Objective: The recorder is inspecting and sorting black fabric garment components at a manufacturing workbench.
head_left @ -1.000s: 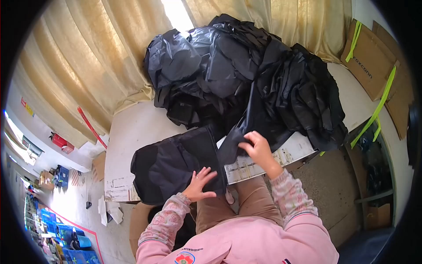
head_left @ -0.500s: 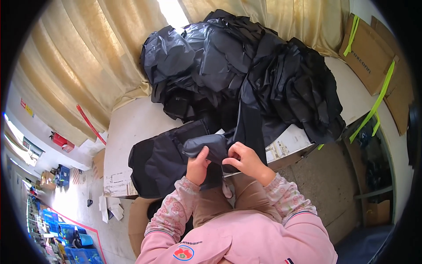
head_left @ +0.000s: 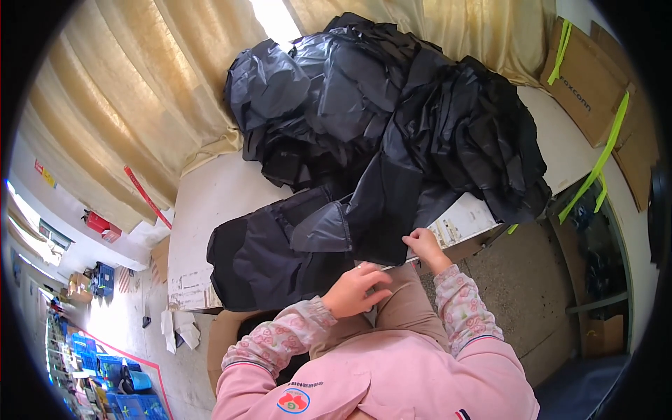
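A flat dark fabric piece (head_left: 262, 255) lies on the white table (head_left: 206, 199) at its front left. Over its right side drapes a second black fabric piece (head_left: 388, 206), coming down from the big pile of black fabric (head_left: 392, 105) behind it. My right hand (head_left: 424, 246) pinches the lower right edge of that draped piece at the table's front edge. Above my lap, just in front of the flat piece, my left hand (head_left: 358, 288) hovers with loosely bent fingers and holds nothing.
Beige curtains (head_left: 133, 98) hang behind the table. Cardboard boxes with yellow-green straps (head_left: 595, 91) stand at the right. Printed papers (head_left: 458, 222) lie at the table's front right. A cardboard box (head_left: 222, 339) and blue crates (head_left: 91, 353) sit on the floor at left.
Both hands were together on a folded piece at the table edge. My left hand has let go and drawn back toward my lap; my right hand has moved right with the fabric edge.
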Tool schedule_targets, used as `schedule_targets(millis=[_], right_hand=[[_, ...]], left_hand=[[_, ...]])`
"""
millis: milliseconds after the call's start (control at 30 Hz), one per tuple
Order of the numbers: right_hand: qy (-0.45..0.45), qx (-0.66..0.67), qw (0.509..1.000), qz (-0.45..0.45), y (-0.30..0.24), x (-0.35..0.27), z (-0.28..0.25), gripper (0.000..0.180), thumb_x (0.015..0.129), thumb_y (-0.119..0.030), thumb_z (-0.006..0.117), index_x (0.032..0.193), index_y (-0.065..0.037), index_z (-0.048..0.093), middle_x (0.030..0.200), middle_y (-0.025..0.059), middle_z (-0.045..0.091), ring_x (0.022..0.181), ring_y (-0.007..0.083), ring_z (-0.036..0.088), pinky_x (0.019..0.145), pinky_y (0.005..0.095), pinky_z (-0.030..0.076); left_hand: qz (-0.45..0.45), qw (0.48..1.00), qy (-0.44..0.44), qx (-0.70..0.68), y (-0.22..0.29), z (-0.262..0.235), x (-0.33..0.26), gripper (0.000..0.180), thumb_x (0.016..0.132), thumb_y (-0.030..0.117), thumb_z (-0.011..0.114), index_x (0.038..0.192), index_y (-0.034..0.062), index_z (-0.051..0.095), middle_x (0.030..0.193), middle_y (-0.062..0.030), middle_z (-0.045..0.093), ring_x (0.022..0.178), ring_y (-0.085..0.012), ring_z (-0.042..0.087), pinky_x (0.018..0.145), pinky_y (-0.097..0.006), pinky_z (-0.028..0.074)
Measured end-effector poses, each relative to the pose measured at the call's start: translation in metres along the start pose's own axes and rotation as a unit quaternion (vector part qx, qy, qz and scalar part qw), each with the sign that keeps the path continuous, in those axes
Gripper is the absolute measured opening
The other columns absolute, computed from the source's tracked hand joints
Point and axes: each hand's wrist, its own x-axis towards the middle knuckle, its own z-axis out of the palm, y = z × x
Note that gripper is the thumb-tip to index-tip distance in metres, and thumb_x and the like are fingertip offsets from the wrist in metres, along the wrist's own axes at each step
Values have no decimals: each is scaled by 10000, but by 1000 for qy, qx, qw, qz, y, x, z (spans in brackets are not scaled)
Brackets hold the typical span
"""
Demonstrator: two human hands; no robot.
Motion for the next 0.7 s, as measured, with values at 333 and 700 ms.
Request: schedule_targets(millis=[333, 700], right_hand=[[-176, 325, 885, -283, -197, -82, -45, 235, 833, -206, 722, 916, -32, 588, 844, 35, 594, 793, 109, 564, 715, 233, 443], [90, 60, 917, -384, -187, -82, 14, 631, 706, -108, 792, 1261, -14, 507, 1069, 180, 625, 981, 332, 617, 833, 380, 488]], left_hand=[[67, 955, 271, -105, -10, -59, 79, 530, 894, 63, 557, 1403, 31, 410, 1354, -173, 499, 1288, -255, 463, 1085, -345, 321], [-12, 741, 442, -505, 41, -87, 87, 234, 944, 84, 504, 1141, -2, 598, 1065, -86, 648, 970, -181, 624, 880, -306, 491]])
